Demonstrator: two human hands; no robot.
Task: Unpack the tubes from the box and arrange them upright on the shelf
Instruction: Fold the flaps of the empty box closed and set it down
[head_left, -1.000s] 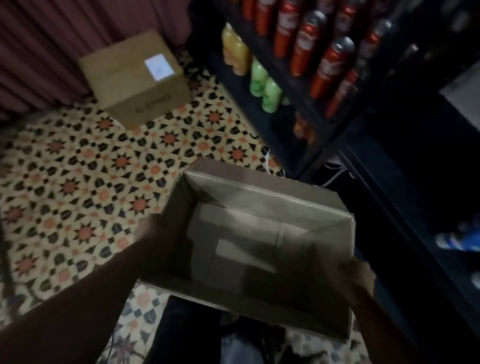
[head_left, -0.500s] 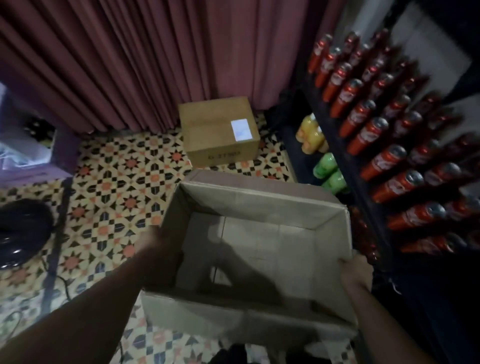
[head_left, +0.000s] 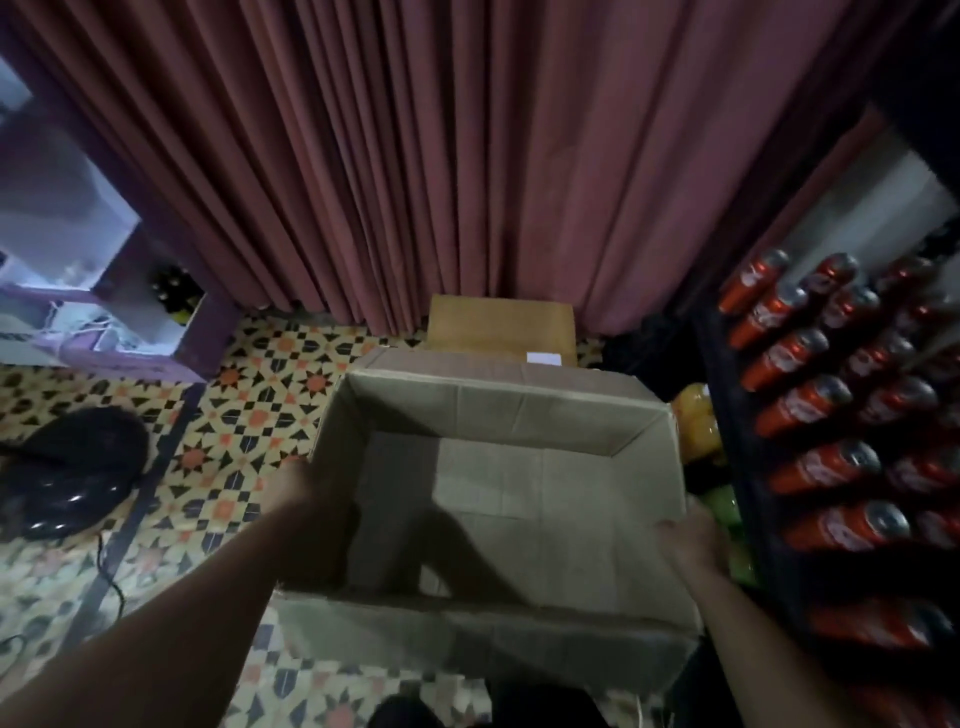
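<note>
One box (head_left: 493, 415) between left hand (head_left: 304, 491), right hand (head_left: 687, 535).

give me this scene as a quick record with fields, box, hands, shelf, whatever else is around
open box: cardboard, flaps open, nothing visible inside, held between both hands
left hand: against the box's left wall, fingers hidden
right hand: grips the box's right rim
shelf: dark, on the right, rows of red tubes standing on it
closed box: on the tiled floor, at the foot of the curtain
task state: box looks emptied
</note>
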